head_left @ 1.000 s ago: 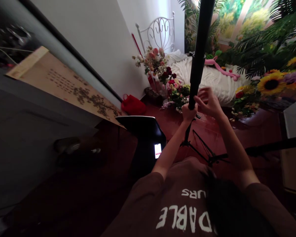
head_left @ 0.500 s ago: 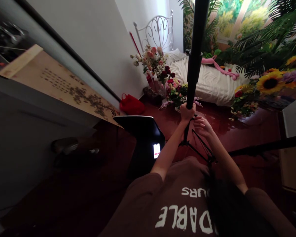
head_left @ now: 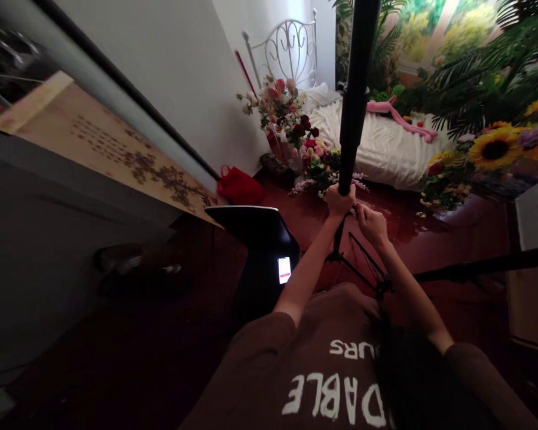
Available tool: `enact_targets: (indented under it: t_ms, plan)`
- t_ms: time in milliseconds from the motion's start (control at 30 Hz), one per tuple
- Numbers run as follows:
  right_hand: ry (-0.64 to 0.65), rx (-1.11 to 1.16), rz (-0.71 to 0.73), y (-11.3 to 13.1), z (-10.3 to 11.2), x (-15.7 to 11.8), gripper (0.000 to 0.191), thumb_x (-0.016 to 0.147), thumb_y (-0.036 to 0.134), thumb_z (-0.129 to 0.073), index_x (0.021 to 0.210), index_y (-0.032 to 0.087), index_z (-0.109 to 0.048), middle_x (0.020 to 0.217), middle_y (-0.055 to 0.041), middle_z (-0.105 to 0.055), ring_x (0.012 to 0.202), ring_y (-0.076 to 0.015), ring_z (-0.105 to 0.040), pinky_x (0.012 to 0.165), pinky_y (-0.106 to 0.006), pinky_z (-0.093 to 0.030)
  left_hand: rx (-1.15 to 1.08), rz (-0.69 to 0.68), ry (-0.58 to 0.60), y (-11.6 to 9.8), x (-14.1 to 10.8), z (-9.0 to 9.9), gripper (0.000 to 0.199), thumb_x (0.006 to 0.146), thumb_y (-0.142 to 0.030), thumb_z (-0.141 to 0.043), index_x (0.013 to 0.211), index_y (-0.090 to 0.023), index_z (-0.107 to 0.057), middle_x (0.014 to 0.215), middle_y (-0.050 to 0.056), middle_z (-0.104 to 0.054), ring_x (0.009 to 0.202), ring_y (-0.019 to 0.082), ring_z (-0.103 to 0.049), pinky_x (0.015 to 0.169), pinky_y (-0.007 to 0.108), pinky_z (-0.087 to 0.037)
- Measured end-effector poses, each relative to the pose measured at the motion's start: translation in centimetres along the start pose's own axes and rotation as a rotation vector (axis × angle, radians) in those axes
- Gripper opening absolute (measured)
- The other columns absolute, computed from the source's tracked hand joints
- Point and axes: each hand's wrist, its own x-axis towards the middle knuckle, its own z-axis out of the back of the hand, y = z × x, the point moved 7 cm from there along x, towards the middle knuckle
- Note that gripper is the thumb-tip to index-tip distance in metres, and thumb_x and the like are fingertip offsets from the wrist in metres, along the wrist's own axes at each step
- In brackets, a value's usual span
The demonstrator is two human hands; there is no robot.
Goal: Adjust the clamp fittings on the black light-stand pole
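Note:
A black light stand (head_left: 350, 128) rises in front of me, its telescoping pole running up out of the top of the head view. My left hand (head_left: 339, 201) is wrapped round the pole, just under a thicker section. Close beside it on the right, my right hand (head_left: 372, 224) is closed, thumb and fingers pinched at a small dark knob (head_left: 353, 209) on the pole's side. The fingers partly hide that knob. Below my hands, the stand's folding legs (head_left: 363, 272) spread above the dark red floor.
On the left are a black chair (head_left: 260, 230), a lit phone (head_left: 284, 270), a hanging scroll (head_left: 116, 149) and a red bag (head_left: 240, 185). Ahead stand a white bed (head_left: 385, 143) and artificial flowers (head_left: 280, 107). Another black pole (head_left: 484, 264) crosses at right.
My right hand has turned and its fingers have curled in tighter beside the pole. The left hand keeps its grip. The whole view has shifted slightly.

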Motion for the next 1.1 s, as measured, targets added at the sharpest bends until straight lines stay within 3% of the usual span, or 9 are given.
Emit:
enact_targets:
  t_ms: [133,300,433,500,667,900,1100]
  plan:
    - [-0.021,0.235,-0.143,-1.0,-1.4,0.3,0.068,0.093,0.068,-0.033,0.042,0.024,-0.041,0.037,-0.0007,-0.041,0.039,-0.0129,-0.046,0.05,-0.027,-0.032,0.05,-0.032,-0.012,-0.4,-0.2,0.1,0.036,0.076,-0.032,-0.066,0.049,-0.02,-0.046,0.05,0.0,-0.053,0.05,0.012,-0.053,0.051,0.025,-0.037]
    - [0.076,0.608,-0.417,-2.2,-3.1,-0.1,0.063,0.09,0.068,-0.047,0.047,0.022,-0.043,0.034,0.002,-0.042,0.031,-0.0075,-0.036,0.038,-0.022,-0.03,0.046,-0.044,-0.011,-0.2,-0.3,0.1,0.037,0.078,-0.035,-0.067,0.051,-0.02,-0.047,0.052,0.001,-0.056,0.052,0.013,-0.054,0.053,0.025,-0.039]
    - [0.358,1.051,-0.673,-1.1,-5.0,-1.1,0.061,0.091,0.07,-0.044,0.053,0.023,-0.034,0.036,0.0066,-0.034,0.029,-0.0038,-0.026,0.031,-0.018,-0.021,0.012,-0.053,-0.041,0.0,-0.1,0.1,0.034,0.077,-0.038,-0.068,0.054,-0.02,-0.05,0.053,0.001,-0.056,0.057,0.013,-0.057,0.055,0.024,-0.04]
    - [0.464,1.171,-0.754,-0.3,-5.5,-1.4,0.063,0.09,0.073,-0.042,0.053,0.024,-0.027,0.037,0.0082,-0.028,0.029,-0.0033,-0.023,0.029,-0.017,-0.019,-0.003,-0.055,-0.041,0.0,0.1,0.0,0.034,0.076,-0.04,-0.069,0.054,-0.02,-0.051,0.052,0.001,-0.056,0.059,0.014,-0.058,0.055,0.024,-0.04]
    - [0.437,1.226,-0.798,-0.3,-5.3,-0.3,0.064,0.09,0.076,-0.039,0.054,0.024,-0.024,0.036,0.0085,-0.028,0.028,-0.0028,-0.019,0.027,-0.015,-0.018,-0.011,-0.071,-0.024,-0.2,1.1,-0.9,0.034,0.073,-0.044,-0.069,0.055,-0.02,-0.053,0.052,0.001,-0.057,0.059,0.014,-0.06,0.056,0.024,-0.042]
    - [0.373,1.211,-0.884,-1.7,-4.8,2.9,0.06,0.098,0.066,-0.029,0.056,0.023,-0.035,0.036,0.0086,-0.03,0.027,-0.0022,-0.018,0.026,-0.012,-0.016,0.018,-0.075,-0.031,-0.1,3.8,-2.9,0.031,0.074,-0.038,-0.068,0.052,-0.021,-0.053,0.055,0.002,-0.06,0.064,0.016,-0.063,0.059,0.024,-0.043]
    - [0.414,1.133,-0.865,-2.6,-4.2,5.0,0.059,0.093,0.071,-0.036,0.058,0.023,-0.035,0.035,0.0087,-0.03,0.028,-0.0028,-0.019,0.026,-0.013,-0.017,0.007,-0.056,-0.022,-0.1,5.1,-4.2,0.028,0.075,-0.035,-0.069,0.055,-0.02,-0.057,0.058,0.004,-0.063,0.067,0.018,-0.065,0.061,0.025,-0.043]
